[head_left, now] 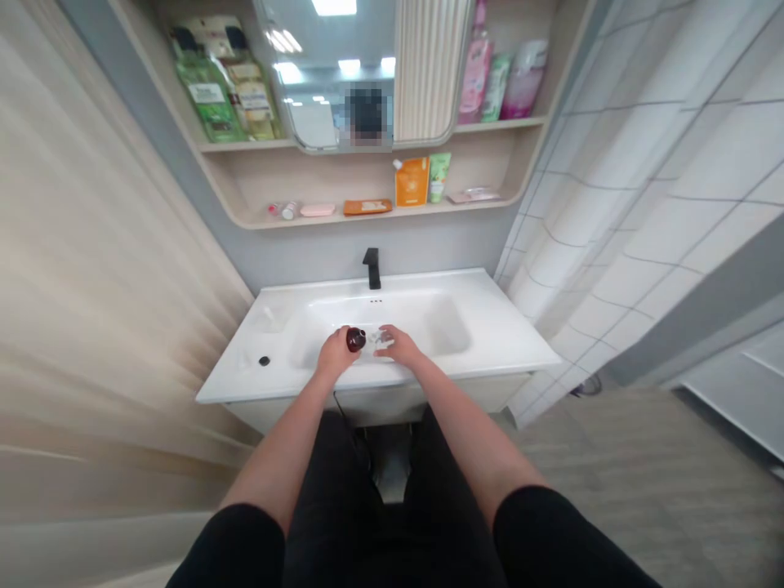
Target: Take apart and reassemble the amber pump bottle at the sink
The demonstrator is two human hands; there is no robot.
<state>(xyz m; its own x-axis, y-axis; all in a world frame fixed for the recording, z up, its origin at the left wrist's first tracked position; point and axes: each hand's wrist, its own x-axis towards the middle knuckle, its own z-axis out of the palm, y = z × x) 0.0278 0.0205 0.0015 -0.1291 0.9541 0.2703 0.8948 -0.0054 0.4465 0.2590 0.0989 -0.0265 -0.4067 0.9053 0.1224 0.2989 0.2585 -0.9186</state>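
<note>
Over the front of the white sink basin (pixel 450 322), my left hand (pixel 334 354) is wrapped round a dark reddish-brown bottle (pixel 356 339). The bottle's open-looking neck points toward the right. Close by on the right, my right hand (pixel 401 347) curls its fingers round a small clear object (pixel 380 336), perhaps a cup; its exact shape is hard to make out. The two held things are nearly side by side. On the counter to the left lies a round black cap (pixel 264 360).
A black faucet (pixel 372 269) rises behind the basin. Something clear (pixel 269 318) rests on the left counter. The shelf above carries an orange pouch (pixel 412 181), a green tube (pixel 438 178) and several small items. Bottles (pixel 211 94) flank the mirror (pixel 331 73). A pale curtain (pixel 122 245) hangs left.
</note>
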